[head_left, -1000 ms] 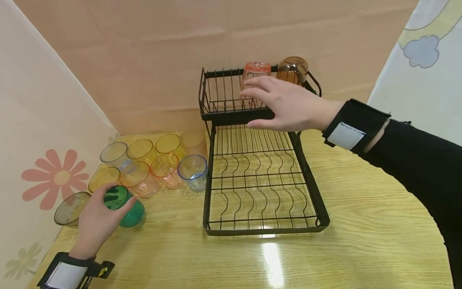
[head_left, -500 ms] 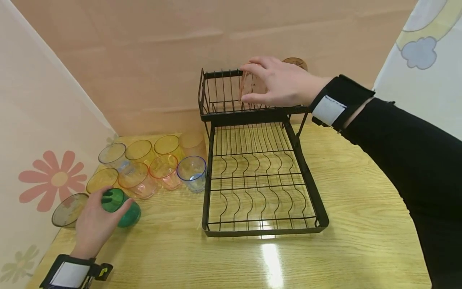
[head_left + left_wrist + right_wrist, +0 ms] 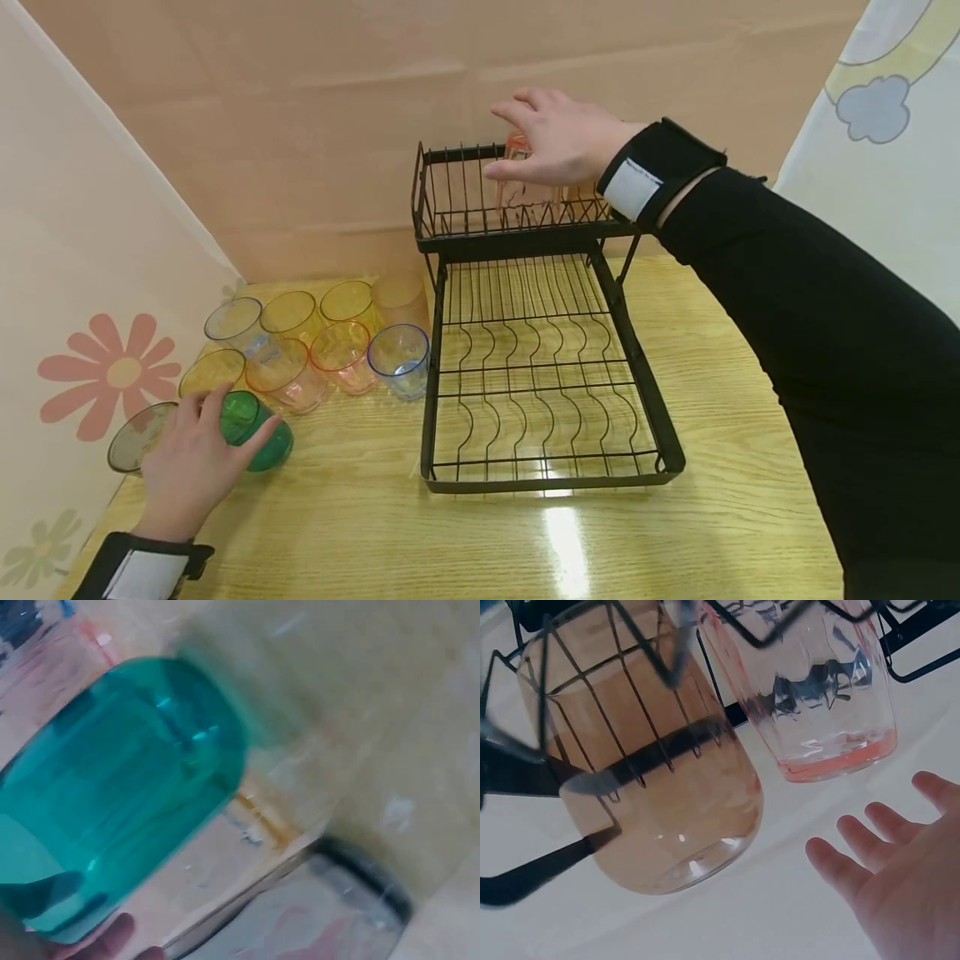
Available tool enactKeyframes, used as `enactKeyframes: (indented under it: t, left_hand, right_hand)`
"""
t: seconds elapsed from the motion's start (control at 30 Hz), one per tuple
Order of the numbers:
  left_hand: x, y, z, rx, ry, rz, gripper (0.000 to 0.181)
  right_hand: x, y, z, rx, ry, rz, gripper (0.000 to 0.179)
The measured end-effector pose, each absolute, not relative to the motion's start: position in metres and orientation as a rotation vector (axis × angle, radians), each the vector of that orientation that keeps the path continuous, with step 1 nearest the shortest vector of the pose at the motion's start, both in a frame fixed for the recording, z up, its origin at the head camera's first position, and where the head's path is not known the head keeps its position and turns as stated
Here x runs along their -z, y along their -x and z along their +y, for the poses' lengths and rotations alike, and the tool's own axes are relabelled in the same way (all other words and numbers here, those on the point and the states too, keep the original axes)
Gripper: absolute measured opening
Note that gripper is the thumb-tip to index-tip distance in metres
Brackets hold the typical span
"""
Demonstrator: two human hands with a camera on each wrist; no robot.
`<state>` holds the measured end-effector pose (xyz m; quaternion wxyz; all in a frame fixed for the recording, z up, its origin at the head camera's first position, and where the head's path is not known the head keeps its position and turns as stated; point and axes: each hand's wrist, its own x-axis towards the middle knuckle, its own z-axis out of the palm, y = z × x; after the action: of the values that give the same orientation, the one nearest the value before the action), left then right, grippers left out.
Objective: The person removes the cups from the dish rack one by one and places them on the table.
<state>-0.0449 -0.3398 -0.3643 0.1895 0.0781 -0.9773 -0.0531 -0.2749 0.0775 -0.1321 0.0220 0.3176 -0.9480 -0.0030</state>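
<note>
In the head view my left hand (image 3: 191,471) is at the lower left beside a green glass (image 3: 266,450), its thumb overlapping the glass and its fingers spread loosely near the rim. The left wrist view has this glass (image 3: 142,780) large, with fingertips (image 3: 112,937) by its end. My right hand (image 3: 558,142) is raised over the upper tier with fingers spread, holding nothing. Below it a clear glass with a red-pink base (image 3: 517,150) stands upside down. In the right wrist view the fingers are apart from this glass (image 3: 832,742). An amber-brown glass (image 3: 660,825) sits beside it, also inverted.
A black two-tier dish rack (image 3: 553,483) stands mid-table. Left of it are several coloured glasses, including a blue-rimmed one (image 3: 401,362), a red-rimmed one (image 3: 345,358) and a yellow one (image 3: 288,315). A grey glass (image 3: 135,437) stands at the far left.
My right hand has moved up and slightly left, from in front of the red-pink glass to above it. The left hand has shifted slightly left, its fingers no longer showing through the green glass.
</note>
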Motion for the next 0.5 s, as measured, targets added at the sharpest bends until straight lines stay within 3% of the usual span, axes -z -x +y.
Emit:
enactKeyframes:
  t: [0.5]
  left_hand:
    - [0.302,0.071,-0.312,0.134,0.017,-2.655,0.095]
  right_hand:
    - [0.129,0.289,0.076,-0.052,-0.855,-2.998,0.086]
